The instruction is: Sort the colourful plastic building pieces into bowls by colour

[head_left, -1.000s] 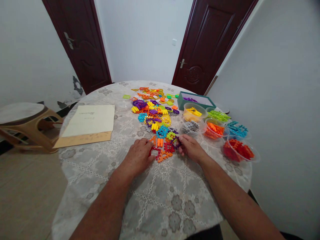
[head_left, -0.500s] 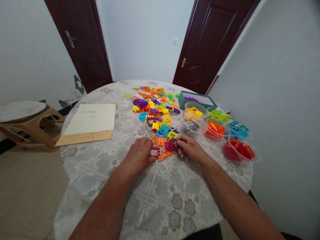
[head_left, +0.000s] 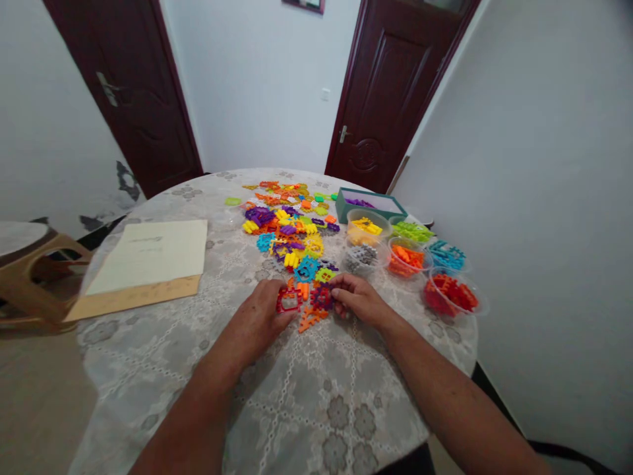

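Observation:
My left hand (head_left: 264, 309) grips the left edge of a red square building piece (head_left: 289, 301) between thumb and fingers. A purple building piece (head_left: 324, 297) is pinched in my right hand (head_left: 356, 297), over or against a red piece; I cannot tell whether the two are joined. Between my hands lie an orange triangular piece (head_left: 312, 318) and a short orange ribbed piece (head_left: 303, 290). Just beyond them are a blue piece (head_left: 306, 269) and a lime green piece (head_left: 325, 274). A heap of mixed pieces (head_left: 287, 231) stretches away behind these.
Clear tubs on the right hold red pieces (head_left: 450, 295), orange pieces (head_left: 406, 258), grey pieces (head_left: 362, 256), yellow, green and blue ones. Behind them stands a green box (head_left: 342, 207) with purple pieces. Paper sheets (head_left: 153, 254) lie at the left, near a stool (head_left: 44, 284).
The view has shifted, so the table things appear further left. My left hand now holds the red square by its edge, its thumb and fingers more clearly around it. My right hand keeps the purple piece.

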`<action>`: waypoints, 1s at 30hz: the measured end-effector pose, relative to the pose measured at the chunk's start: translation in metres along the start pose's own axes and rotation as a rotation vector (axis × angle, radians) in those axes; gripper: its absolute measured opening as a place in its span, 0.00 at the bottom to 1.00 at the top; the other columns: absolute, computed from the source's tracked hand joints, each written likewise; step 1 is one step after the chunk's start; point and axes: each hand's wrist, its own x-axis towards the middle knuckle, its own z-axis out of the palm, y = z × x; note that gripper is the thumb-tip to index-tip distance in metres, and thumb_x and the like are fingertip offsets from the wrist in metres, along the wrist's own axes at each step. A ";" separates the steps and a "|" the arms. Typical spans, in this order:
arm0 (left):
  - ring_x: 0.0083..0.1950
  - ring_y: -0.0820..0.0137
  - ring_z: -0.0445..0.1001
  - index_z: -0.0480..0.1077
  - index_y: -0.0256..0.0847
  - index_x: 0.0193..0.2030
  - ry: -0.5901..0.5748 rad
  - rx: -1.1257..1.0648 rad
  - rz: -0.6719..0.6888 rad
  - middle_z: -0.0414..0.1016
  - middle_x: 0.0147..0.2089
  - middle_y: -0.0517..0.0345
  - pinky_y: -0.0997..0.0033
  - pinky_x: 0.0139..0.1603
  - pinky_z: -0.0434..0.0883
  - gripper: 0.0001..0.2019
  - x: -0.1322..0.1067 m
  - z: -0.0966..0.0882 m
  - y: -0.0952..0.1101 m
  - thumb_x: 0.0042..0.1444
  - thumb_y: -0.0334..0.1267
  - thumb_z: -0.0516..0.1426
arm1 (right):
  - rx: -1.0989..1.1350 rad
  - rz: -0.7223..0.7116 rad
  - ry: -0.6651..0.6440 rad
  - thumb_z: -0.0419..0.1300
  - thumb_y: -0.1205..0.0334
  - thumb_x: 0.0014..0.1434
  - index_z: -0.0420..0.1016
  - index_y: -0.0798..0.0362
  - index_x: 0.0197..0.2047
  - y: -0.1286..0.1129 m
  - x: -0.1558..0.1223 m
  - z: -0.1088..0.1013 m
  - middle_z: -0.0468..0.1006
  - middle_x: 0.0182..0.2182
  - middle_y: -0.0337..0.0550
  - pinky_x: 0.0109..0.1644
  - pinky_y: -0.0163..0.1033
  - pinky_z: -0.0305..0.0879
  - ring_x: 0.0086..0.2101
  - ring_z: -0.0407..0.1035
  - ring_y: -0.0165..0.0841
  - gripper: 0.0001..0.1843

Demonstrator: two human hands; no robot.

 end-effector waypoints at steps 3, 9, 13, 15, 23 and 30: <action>0.61 0.57 0.74 0.66 0.47 0.61 0.044 0.007 0.059 0.73 0.59 0.49 0.54 0.63 0.72 0.21 0.002 0.003 -0.006 0.62 0.40 0.60 | 0.047 -0.022 0.030 0.69 0.51 0.57 0.74 0.49 0.44 -0.005 0.003 0.002 0.77 0.24 0.33 0.25 0.33 0.68 0.22 0.69 0.28 0.16; 0.64 0.55 0.73 0.65 0.44 0.63 0.052 0.024 0.072 0.72 0.61 0.46 0.52 0.65 0.71 0.20 0.003 0.004 -0.009 0.64 0.41 0.57 | -0.061 0.023 0.021 0.68 0.54 0.58 0.76 0.50 0.42 -0.017 -0.005 -0.010 0.76 0.23 0.33 0.25 0.32 0.67 0.22 0.69 0.28 0.11; 0.61 0.56 0.74 0.67 0.45 0.61 0.045 0.024 0.066 0.72 0.60 0.47 0.53 0.64 0.72 0.19 0.002 0.004 -0.009 0.66 0.43 0.57 | -0.288 0.042 -0.039 0.67 0.60 0.60 0.80 0.51 0.42 -0.048 0.000 -0.040 0.78 0.24 0.36 0.24 0.31 0.68 0.23 0.71 0.29 0.08; 0.60 0.57 0.74 0.67 0.45 0.62 0.038 0.015 0.068 0.72 0.59 0.47 0.54 0.63 0.72 0.19 0.002 0.004 -0.009 0.66 0.43 0.57 | -0.321 -0.010 0.092 0.68 0.64 0.58 0.80 0.52 0.40 -0.071 0.018 -0.062 0.78 0.23 0.37 0.22 0.31 0.68 0.22 0.71 0.29 0.06; 0.65 0.54 0.73 0.67 0.46 0.62 0.090 -0.014 0.022 0.73 0.62 0.46 0.50 0.67 0.70 0.21 0.003 -0.001 -0.003 0.64 0.43 0.58 | -0.020 -0.187 0.775 0.64 0.75 0.57 0.72 0.54 0.47 -0.134 0.106 -0.142 0.78 0.29 0.38 0.33 0.30 0.76 0.30 0.76 0.28 0.15; 0.70 0.53 0.70 0.56 0.45 0.73 0.081 -0.023 -0.026 0.66 0.73 0.42 0.48 0.71 0.67 0.33 0.001 0.000 0.001 0.63 0.41 0.61 | -0.281 -0.166 0.304 0.62 0.68 0.62 0.80 0.52 0.47 -0.068 0.048 -0.061 0.83 0.40 0.46 0.37 0.38 0.79 0.34 0.79 0.33 0.11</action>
